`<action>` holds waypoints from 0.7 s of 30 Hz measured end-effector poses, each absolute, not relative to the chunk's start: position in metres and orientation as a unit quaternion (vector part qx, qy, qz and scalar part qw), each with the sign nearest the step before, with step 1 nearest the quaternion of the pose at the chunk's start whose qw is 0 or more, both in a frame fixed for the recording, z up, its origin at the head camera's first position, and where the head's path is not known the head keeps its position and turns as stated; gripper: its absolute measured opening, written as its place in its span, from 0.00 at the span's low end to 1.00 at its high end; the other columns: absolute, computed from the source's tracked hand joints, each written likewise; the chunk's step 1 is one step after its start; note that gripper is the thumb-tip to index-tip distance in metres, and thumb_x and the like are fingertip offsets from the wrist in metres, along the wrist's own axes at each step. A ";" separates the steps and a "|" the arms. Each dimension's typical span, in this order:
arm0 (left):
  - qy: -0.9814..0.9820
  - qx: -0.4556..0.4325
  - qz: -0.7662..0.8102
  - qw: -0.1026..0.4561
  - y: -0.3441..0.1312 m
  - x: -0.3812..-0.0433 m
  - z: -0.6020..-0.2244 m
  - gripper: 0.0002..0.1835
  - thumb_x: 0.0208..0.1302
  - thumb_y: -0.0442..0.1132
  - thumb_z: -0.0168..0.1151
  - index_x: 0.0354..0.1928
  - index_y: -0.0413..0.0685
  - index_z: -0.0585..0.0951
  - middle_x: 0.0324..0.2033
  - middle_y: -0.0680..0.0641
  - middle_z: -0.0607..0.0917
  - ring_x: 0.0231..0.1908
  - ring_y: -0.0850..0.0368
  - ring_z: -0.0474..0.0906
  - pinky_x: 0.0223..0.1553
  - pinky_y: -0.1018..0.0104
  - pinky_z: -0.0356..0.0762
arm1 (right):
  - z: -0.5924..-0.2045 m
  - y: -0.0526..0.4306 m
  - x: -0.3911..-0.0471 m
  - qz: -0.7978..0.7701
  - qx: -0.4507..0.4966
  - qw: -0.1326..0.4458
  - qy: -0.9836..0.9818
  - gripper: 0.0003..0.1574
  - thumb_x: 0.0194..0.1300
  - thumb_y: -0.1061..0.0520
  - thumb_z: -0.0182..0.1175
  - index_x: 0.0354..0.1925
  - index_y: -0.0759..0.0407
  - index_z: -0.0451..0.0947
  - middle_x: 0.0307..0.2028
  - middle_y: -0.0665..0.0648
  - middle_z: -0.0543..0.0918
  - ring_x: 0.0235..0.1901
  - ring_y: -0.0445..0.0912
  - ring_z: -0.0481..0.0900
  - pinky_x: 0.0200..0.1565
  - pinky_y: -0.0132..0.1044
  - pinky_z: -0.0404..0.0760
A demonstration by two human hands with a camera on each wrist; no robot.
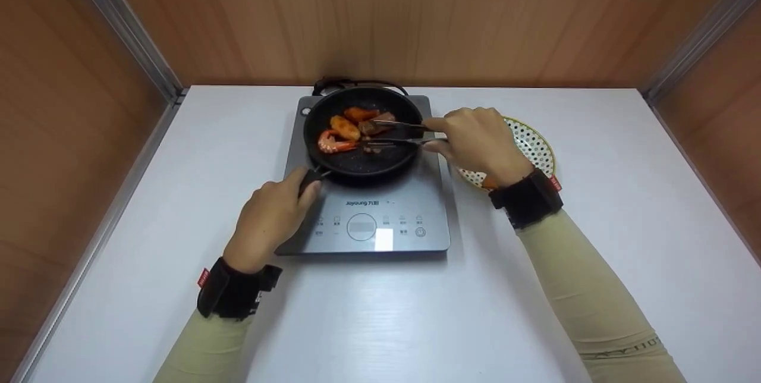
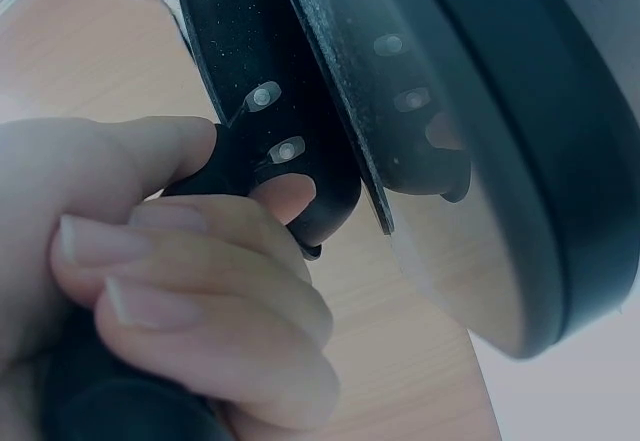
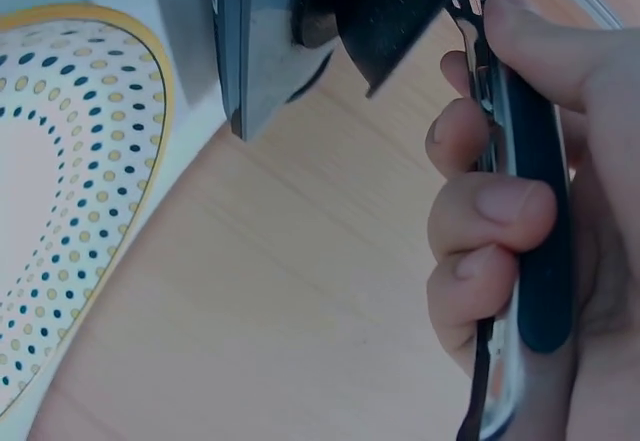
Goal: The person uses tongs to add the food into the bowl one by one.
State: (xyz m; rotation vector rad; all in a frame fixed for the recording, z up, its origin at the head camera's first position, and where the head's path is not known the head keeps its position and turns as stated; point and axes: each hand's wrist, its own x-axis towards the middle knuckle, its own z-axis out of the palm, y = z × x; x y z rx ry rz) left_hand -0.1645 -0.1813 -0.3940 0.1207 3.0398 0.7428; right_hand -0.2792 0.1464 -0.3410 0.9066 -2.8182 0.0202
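Observation:
My left hand [image 1: 267,216] grips the handle [image 1: 309,179] of a black frying pan [image 1: 357,164]. In the left wrist view the fingers are curled round that dark handle [image 2: 130,401]. My right hand [image 1: 478,139] holds metal tongs with dark grips [image 3: 540,231], reaching over the pan's right side. The tong tips are at a piece of brown meat [image 1: 371,127]; whether they pinch it I cannot tell. Beside the meat lie an orange-red shrimp [image 1: 334,143], a yellow-orange piece of food [image 1: 345,128] and a darker orange-red one [image 1: 360,113].
The pan is over a grey induction cooker [image 1: 315,237] on the white table [image 1: 368,317]. A polka-dot plate [image 1: 532,142] with a yellow rim lies partly under my right hand, an orange piece [image 1: 490,182] showing on it. Wood-grain panels [image 1: 380,20] enclose the back and sides.

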 end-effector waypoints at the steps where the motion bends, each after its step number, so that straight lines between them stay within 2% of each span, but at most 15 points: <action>1: 0.971 0.039 0.236 0.003 -0.181 -0.165 -0.394 0.16 0.84 0.52 0.52 0.54 0.47 0.75 0.31 0.38 0.83 0.31 0.43 0.78 0.28 0.53 0.69 | -0.340 0.150 -0.278 0.011 0.306 0.096 -0.947 0.25 0.73 0.39 0.68 0.63 0.43 0.85 0.40 0.56 0.91 0.34 0.55 0.85 0.34 0.56 0.80; 6: 0.971 0.036 0.235 0.001 -0.182 -0.164 -0.393 0.16 0.84 0.52 0.53 0.53 0.46 0.75 0.32 0.37 0.84 0.31 0.43 0.78 0.29 0.52 0.70 | -0.338 0.168 -0.269 0.042 0.300 0.123 -0.945 0.22 0.73 0.40 0.68 0.60 0.44 0.85 0.36 0.54 0.90 0.32 0.54 0.85 0.30 0.54 0.79; 11: 0.971 0.030 0.237 0.010 -0.183 -0.165 -0.393 0.15 0.84 0.52 0.52 0.53 0.47 0.75 0.32 0.38 0.83 0.32 0.43 0.77 0.30 0.52 0.69 | -0.339 0.191 -0.258 0.075 0.265 0.123 -0.954 0.25 0.73 0.41 0.67 0.63 0.47 0.83 0.41 0.53 0.90 0.31 0.52 0.82 0.28 0.49 0.76; 14: 0.971 0.028 0.237 0.013 -0.183 -0.165 -0.393 0.16 0.84 0.52 0.52 0.54 0.47 0.75 0.34 0.37 0.84 0.33 0.43 0.78 0.30 0.52 0.70 | -0.341 0.206 -0.251 0.092 0.240 0.119 -0.959 0.27 0.74 0.42 0.67 0.66 0.45 0.82 0.34 0.53 0.87 0.28 0.51 0.79 0.26 0.46 0.71; 17: 0.971 0.028 0.238 0.013 -0.183 -0.165 -0.394 0.17 0.84 0.53 0.52 0.54 0.46 0.76 0.35 0.37 0.84 0.33 0.43 0.79 0.31 0.51 0.71 | -0.343 0.221 -0.242 0.109 0.212 0.106 -0.965 0.27 0.74 0.42 0.67 0.67 0.45 0.82 0.26 0.53 0.78 0.25 0.50 0.71 0.25 0.44 0.64; 21: 0.970 0.031 0.240 0.010 -0.183 -0.165 -0.394 0.17 0.84 0.53 0.52 0.54 0.46 0.76 0.34 0.37 0.84 0.33 0.43 0.78 0.30 0.52 0.71 | -0.345 0.240 -0.236 0.115 0.183 0.095 -0.972 0.30 0.73 0.41 0.67 0.69 0.48 0.81 0.29 0.56 0.80 0.26 0.51 0.71 0.26 0.44 0.62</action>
